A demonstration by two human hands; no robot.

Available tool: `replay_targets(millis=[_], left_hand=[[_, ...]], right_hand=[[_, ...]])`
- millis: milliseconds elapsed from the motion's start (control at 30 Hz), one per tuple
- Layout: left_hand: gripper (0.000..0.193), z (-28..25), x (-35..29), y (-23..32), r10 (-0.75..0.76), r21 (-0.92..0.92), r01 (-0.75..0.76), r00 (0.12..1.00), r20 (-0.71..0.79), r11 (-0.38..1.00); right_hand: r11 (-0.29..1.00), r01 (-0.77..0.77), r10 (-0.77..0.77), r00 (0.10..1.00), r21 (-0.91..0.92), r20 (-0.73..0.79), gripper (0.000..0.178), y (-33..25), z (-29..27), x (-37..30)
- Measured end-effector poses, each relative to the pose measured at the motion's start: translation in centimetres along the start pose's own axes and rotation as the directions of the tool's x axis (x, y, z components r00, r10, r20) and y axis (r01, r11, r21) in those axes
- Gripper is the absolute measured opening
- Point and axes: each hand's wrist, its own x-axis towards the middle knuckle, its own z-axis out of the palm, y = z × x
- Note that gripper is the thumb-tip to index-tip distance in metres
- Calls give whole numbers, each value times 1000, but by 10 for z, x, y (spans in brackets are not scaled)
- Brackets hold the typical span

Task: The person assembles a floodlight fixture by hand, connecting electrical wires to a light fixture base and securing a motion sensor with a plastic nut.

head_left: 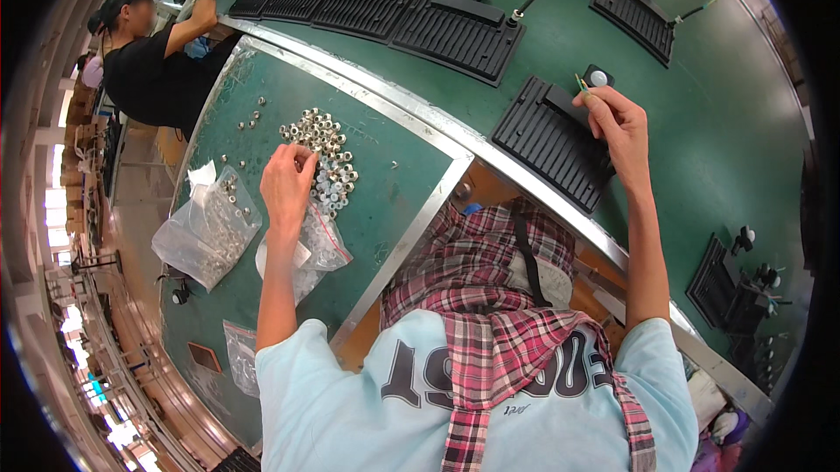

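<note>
My right hand [619, 129] is above a black ribbed floodlight housing [551, 144]. Its thumb and forefinger pinch a cable whose thin coloured wire ends [581, 83] stick out past the fingertips. Just behind them is the housing's white-domed sensor [598, 77]. On the side table, my left hand [287, 185] rests at the edge of a heap of metal cable gland nuts [317, 129], fingers curled together; whatever is between them is hidden. Small white plastic pieces [331, 185] lie beside that hand, and a clear zip bag [325, 244] is partly under its wrist.
More floodlight housings [459, 37] line the far side of the green bench [700, 148]; others [722, 284] stand at the right. A plastic bag of small parts [210, 231] lies left. A metal rim [411, 122] edges the side table. A person [162, 61] works at far left.
</note>
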Motion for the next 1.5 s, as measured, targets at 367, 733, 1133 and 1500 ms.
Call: replay_targets(millis=[367,733,1133,1500], left_hand=[[12,-1,7,-6,78,-35,-76,996,45,996],[22,8,23,45,-131,-814,240,971,201,529],[24,24,113,23,113,-251,-151,980,-161,956],[23,73,174,30,226,-148,-201,957,179,968]], right_hand=[[1000,22,-22,1000,7,-21,20,-3,1,-1],[999,38,-38,999,36,1,19,0,3,-1],[998,51,-51,999,36,-15,20,0,0,-3],[999,30,-30,1000,36,4,19,-4,1,-2]])
